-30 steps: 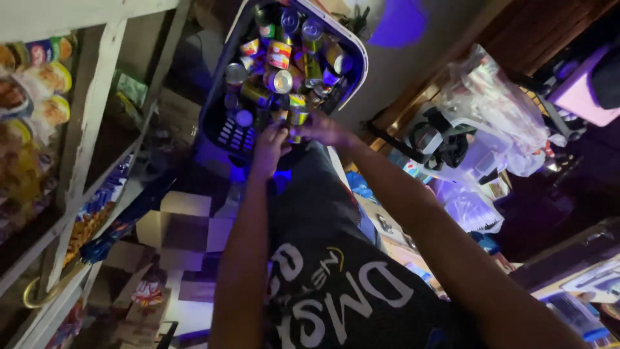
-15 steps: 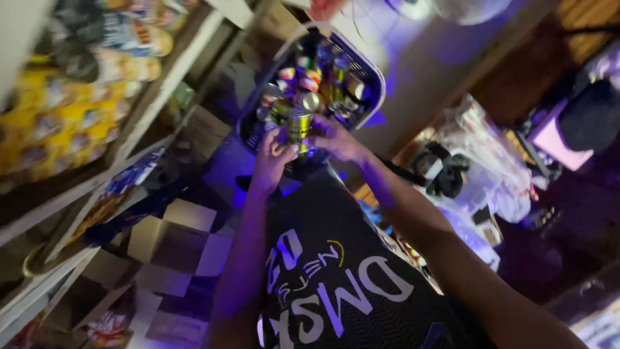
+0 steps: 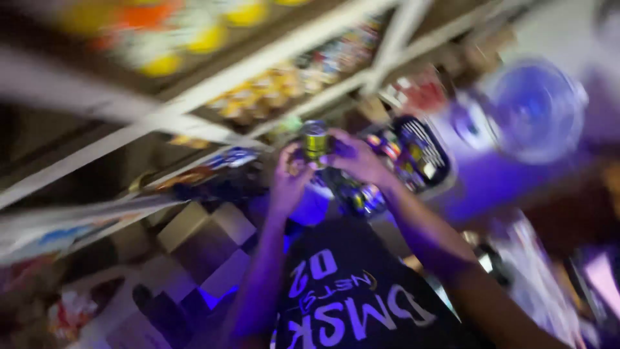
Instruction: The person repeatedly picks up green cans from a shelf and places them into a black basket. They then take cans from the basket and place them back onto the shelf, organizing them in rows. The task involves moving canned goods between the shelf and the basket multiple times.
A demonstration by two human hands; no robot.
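- The can (image 3: 315, 139) is now lifted clear of the basket (image 3: 413, 152), towards the shelf (image 3: 258, 77)
- Both the left hand (image 3: 289, 182) and right hand (image 3: 355, 160) have their fingers closed on it

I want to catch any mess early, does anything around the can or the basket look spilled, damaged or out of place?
Nothing stands out. Both hands, left hand and right hand, hold the yellow can upright above the dark basket of cans. The picture is too blurred to rule out small dents or spills.
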